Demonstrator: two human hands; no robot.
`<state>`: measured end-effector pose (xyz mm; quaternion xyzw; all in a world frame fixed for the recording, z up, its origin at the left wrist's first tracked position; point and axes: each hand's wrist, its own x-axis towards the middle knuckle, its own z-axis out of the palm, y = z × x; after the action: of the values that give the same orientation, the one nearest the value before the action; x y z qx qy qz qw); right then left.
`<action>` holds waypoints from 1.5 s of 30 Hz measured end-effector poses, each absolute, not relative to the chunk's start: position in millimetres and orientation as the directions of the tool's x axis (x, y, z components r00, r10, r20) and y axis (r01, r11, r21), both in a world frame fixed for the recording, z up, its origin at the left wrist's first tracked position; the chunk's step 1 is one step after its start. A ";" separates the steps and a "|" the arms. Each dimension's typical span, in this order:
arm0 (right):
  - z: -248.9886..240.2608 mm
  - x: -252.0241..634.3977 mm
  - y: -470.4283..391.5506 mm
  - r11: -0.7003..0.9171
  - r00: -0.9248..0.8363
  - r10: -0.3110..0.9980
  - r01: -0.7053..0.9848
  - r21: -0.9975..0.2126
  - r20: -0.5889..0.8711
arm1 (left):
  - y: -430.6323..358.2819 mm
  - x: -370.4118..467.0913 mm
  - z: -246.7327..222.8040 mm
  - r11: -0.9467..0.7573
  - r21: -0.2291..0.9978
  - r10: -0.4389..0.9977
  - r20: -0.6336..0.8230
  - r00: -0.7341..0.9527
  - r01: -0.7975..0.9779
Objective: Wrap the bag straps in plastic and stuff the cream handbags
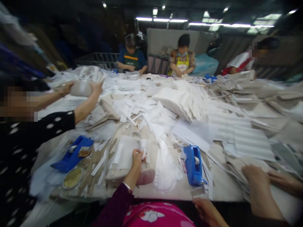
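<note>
Beige bag (151,157), left hand (137,158) curled on white sheet (125,150), right hand (204,206) pinching clear film (199,191)

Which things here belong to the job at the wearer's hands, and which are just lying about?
In use, judging by the hands:
- beige handbag and white sheet on it, at the left hand
- clear strip, probably tape, at the right hand
- nearer blue tape dispenser, likely

Lying about:
- left-side blue tape dispenser
- stacked white sheets
- white paper strip
</note>
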<state>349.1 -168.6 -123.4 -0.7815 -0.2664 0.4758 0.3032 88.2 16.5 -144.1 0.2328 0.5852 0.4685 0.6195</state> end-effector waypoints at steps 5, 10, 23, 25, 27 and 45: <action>-97.5 284.7 -62.4 -0.497 -0.097 0.858 0.098 -0.862 -0.505 | 12.0 89.0 -145.6 0.416 0.836 0.835 -0.507 -0.213 -0.356; -81.6 211.0 47.8 -0.306 -0.294 0.861 0.351 -0.885 -0.415 | 10.1 91.3 -152.7 0.392 0.836 0.818 -0.508 -0.270 -0.383; -123.6 182.4 94.8 -0.167 -0.258 0.796 0.776 -0.608 -0.548 | 9.4 91.8 -151.6 0.440 0.868 0.816 -0.493 -0.301 -0.229; -123.3 181.2 97.0 -0.147 -0.251 0.794 0.805 -0.575 -0.555 | 9.7 91.9 -152.0 0.437 0.878 0.826 -0.478 -0.300 -0.196; -122.9 180.7 97.8 -0.127 -0.249 0.790 0.828 -0.547 -0.560 | 10.3 92.2 -154.7 0.430 0.880 0.832 -0.473 -0.291 -0.201; -137.3 202.7 91.3 -0.100 -0.156 0.865 0.878 -0.468 -0.477 | 12.0 89.4 -161.7 0.419 0.871 0.856 -0.473 -0.209 -0.257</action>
<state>202.7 91.3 -137.3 -0.6495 -0.6709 0.3577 -0.0093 89.4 12.0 -161.7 0.2449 0.6113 0.4803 0.5793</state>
